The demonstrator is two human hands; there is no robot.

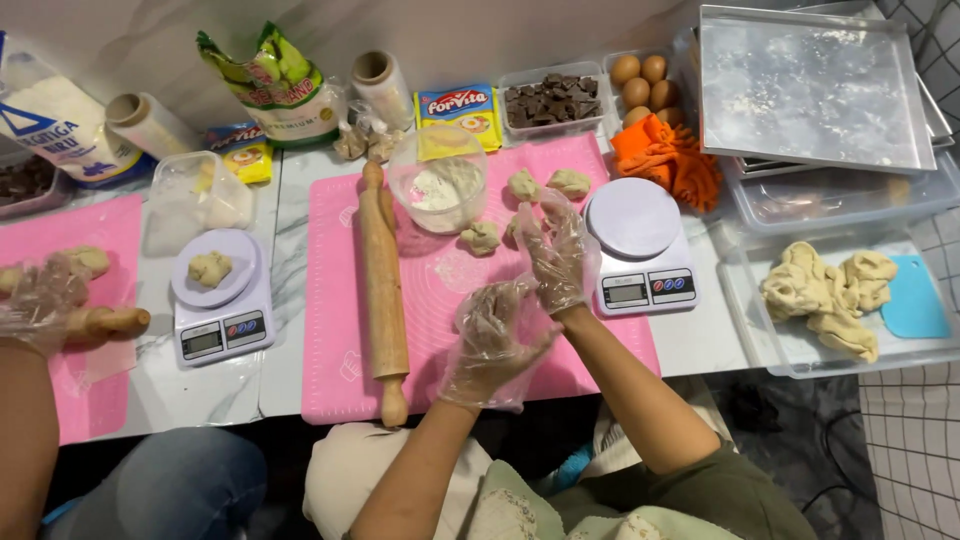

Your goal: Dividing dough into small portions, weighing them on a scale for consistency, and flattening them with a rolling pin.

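Both my hands wear loose clear plastic gloves over the pink silicone mat (340,380). My left hand (497,335) hovers palm up with fingers apart, holding nothing. My right hand (556,250) is raised just above it, fingers spread; whether a dough piece lies under it I cannot tell. Three small dough balls (569,182) lie on the mat beyond my hands. A wooden rolling pin (383,290) lies lengthwise on the mat to the left. A clear bowl of flour (440,185) stands at the mat's far side.
A white kitchen scale (640,245) stands right of my hands. A clear tub (800,350) holds a dough mass (830,295) and a blue scraper. Metal trays, eggs, chocolate chunks and an orange cloth line the back. Another person's gloved hand (40,300) works at left beside a second scale (215,300).
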